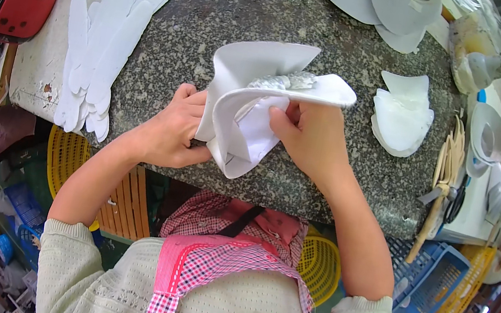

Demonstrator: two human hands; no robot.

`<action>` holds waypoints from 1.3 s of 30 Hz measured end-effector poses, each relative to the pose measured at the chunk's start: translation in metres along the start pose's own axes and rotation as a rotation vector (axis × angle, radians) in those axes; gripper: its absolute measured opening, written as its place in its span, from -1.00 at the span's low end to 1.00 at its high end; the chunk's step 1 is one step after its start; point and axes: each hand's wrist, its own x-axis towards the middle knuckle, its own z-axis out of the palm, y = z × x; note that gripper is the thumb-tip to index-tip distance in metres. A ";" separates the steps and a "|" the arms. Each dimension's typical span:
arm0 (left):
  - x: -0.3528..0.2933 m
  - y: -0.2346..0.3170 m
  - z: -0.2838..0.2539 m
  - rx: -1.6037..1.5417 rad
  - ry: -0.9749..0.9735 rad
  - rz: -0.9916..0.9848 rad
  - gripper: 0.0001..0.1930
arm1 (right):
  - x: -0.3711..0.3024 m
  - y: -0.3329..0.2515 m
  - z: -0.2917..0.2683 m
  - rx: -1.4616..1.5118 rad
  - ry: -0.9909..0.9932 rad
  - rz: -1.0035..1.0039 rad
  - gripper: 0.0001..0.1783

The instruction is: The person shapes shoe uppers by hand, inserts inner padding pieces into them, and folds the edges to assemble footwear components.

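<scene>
Over the stone work surface I hold a white leather-like piece, apparently a shoe upper [228,105], bent open with a flared rim and a pale lining. Crinkled clear wrap shows inside its opening. My left hand [176,127] grips the outer left side, its fingertips partly hidden behind the wall. On the other side, my right hand [314,137] pinches the edge of the lining, thumb inside and fingers under the rim. What lies between those fingertips is hard to see. Nearest to this hand on the right is a small stack of white rounded pieces [403,116].
Long white strips [97,56] lie fanned at the left. White curved pieces [400,9] are stacked at the far edge. Along the right are a glue-stained container [472,58], a wooden-handled brush [440,183] and dark scissors [456,199]. A red box [26,3] stands far left.
</scene>
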 end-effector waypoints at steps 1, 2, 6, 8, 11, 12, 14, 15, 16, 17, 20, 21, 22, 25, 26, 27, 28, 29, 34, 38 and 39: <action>0.000 -0.001 0.001 -0.095 -0.013 -0.060 -0.66 | -0.001 0.001 -0.001 0.001 0.000 0.001 -0.76; 0.000 0.000 0.000 -0.094 -0.014 -0.061 -0.66 | -0.001 0.002 -0.002 0.042 -0.052 0.036 -0.75; 0.003 0.002 -0.005 -0.013 -0.056 -0.036 -0.66 | -0.003 -0.003 0.000 0.169 -0.075 0.099 -0.75; 0.005 0.004 -0.007 0.000 -0.061 -0.027 -0.65 | -0.005 0.001 0.005 0.273 -0.061 0.122 -0.75; 0.005 0.006 -0.007 0.097 -0.057 0.000 -0.65 | -0.009 0.012 0.015 0.347 0.054 0.141 -0.76; 0.005 0.005 -0.005 0.024 -0.048 -0.020 -0.66 | -0.012 0.020 0.015 -0.014 0.162 -0.092 -0.77; 0.005 0.005 -0.005 -0.123 -0.084 -0.080 -0.66 | -0.014 0.028 0.017 -0.183 0.288 -0.344 -0.81; 0.005 0.003 -0.005 -0.123 -0.081 -0.081 -0.66 | -0.015 0.027 0.017 -0.184 0.285 -0.347 -0.81; 0.005 0.001 -0.005 -0.100 -0.086 -0.075 -0.65 | -0.015 0.022 0.018 -0.070 0.287 -0.244 -0.84; 0.005 0.000 -0.004 -0.077 -0.091 -0.067 -0.64 | -0.014 0.019 0.018 0.044 0.288 -0.139 -0.85; 0.000 -0.005 0.003 -0.007 -0.053 -0.022 -0.59 | -0.011 0.021 0.017 -0.069 0.244 -0.184 -0.87; -0.001 -0.004 0.005 -0.011 -0.031 -0.022 -0.58 | -0.009 0.021 0.016 -0.081 0.249 -0.196 -0.87; 0.001 -0.001 0.006 -0.012 -0.035 -0.019 -0.58 | -0.010 0.025 0.015 -0.134 0.219 -0.198 -0.88; 0.010 0.013 0.000 -0.020 0.139 -0.014 -0.57 | -0.007 0.028 0.015 -0.139 0.211 -0.207 -0.88; 0.012 0.015 -0.005 0.037 0.029 -0.030 -0.60 | -0.005 0.027 0.015 -0.139 0.208 -0.209 -0.88; 0.013 0.016 -0.009 0.094 -0.082 -0.046 -0.62 | -0.003 0.025 0.015 -0.073 0.207 -0.177 -0.89; 0.017 0.018 -0.012 0.098 -0.083 -0.050 -0.62 | -0.001 0.025 0.014 -0.003 0.207 -0.144 -0.90; 0.021 0.018 -0.016 0.134 -0.182 -0.097 -0.59 | -0.001 0.026 0.013 0.002 0.207 -0.147 -0.90; 0.031 0.020 -0.021 0.181 -0.340 -0.160 -0.54 | -0.003 0.028 -0.021 0.236 0.207 0.154 -0.86; 0.025 0.019 -0.021 0.176 -0.272 -0.152 -0.54 | -0.041 0.020 -0.055 -0.134 -0.143 -0.037 -0.77; 0.025 0.020 -0.023 0.150 -0.263 -0.166 -0.54 | -0.055 0.019 -0.053 -0.185 -0.354 -0.195 -0.71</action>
